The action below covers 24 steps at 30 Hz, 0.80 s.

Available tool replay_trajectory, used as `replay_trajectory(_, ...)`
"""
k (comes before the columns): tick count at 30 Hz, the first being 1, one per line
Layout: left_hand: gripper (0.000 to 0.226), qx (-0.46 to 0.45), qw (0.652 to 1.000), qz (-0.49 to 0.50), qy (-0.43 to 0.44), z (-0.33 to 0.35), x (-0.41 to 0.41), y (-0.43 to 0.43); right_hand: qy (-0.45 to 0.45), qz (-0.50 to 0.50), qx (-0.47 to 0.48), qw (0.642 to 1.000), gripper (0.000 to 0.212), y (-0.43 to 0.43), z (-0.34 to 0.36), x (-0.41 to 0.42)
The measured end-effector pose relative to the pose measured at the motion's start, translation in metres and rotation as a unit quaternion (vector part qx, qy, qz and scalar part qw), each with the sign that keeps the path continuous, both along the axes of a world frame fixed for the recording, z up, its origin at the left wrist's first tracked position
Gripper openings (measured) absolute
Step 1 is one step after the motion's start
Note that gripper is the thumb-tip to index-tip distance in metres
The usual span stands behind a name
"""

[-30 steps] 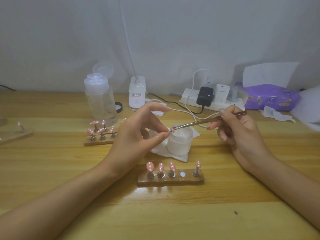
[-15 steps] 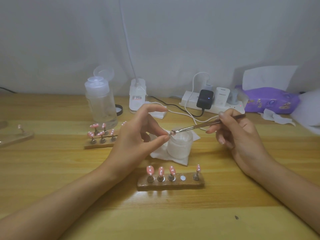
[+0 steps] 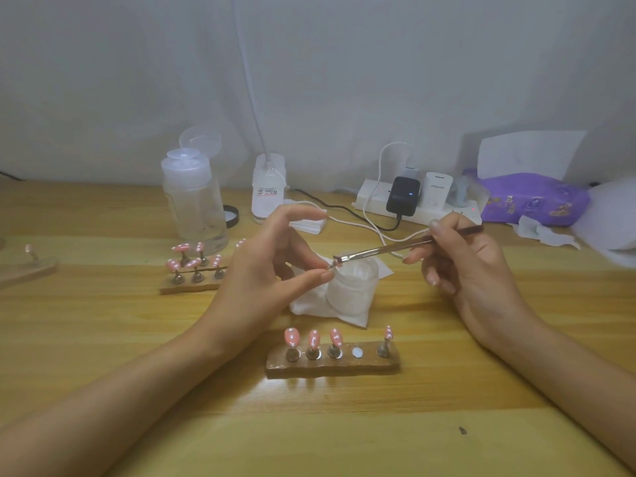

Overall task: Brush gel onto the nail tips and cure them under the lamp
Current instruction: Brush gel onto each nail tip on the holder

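My left hand (image 3: 272,270) pinches a small nail tip on its stand between thumb and fingers, mostly hidden by the fingertips. My right hand (image 3: 464,266) holds a thin brush (image 3: 395,247) whose bristles touch that tip, just above a frosted white jar (image 3: 351,287) on a white tissue. In front lies a wooden holder (image 3: 332,363) with pink white-dotted nail tips (image 3: 314,338) on pegs and one bare magnet slot. A second holder (image 3: 192,285) with several pink tips stands at the left. The white lamp base (image 3: 268,191) with its neck stands at the back.
A clear pump bottle (image 3: 194,204) stands behind the left holder, with a black lid beside it. A white power strip (image 3: 416,201) with chargers and cables sits at the back right. A purple tissue pack (image 3: 530,199) lies far right. Another stand (image 3: 27,266) is at the left edge.
Both hands have dipped slightly lower toward the jar, and the brush tip has shifted a little along the pinched nail tip. The holders have not moved.
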<state>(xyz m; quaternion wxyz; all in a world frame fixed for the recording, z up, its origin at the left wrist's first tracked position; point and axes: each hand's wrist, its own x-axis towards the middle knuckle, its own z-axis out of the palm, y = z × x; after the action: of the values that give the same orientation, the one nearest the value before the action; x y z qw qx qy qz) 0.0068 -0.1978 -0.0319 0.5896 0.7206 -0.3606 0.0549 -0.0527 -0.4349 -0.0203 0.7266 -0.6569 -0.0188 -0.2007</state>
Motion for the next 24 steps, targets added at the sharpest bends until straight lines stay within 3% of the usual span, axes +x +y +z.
replay_trajectory(6,0.053,-0.009,1.000,-0.009,0.003,-0.0005,0.0009,0.0000,-0.001,-0.003,0.025,1.000,0.019,-0.0010,0.0007,0.0006)
replay_trajectory(11,0.054,-0.009,1.000,-0.008,0.005,-0.0023,0.0011,-0.0002,0.017,-0.026,0.013,0.999,0.034,0.0002,0.0007,0.0010)
replay_trajectory(15,0.055,-0.009,1.000,-0.009,0.009,-0.0016,0.0011,-0.0003,-0.001,-0.010,0.017,1.000,0.020,0.0004,0.0011,-0.0010)
replay_trajectory(24,0.057,0.000,1.000,-0.002,0.009,0.0003,-0.0006,0.0001,-0.002,-0.005,0.005,1.000,0.021,0.0007,0.0004,-0.0002)
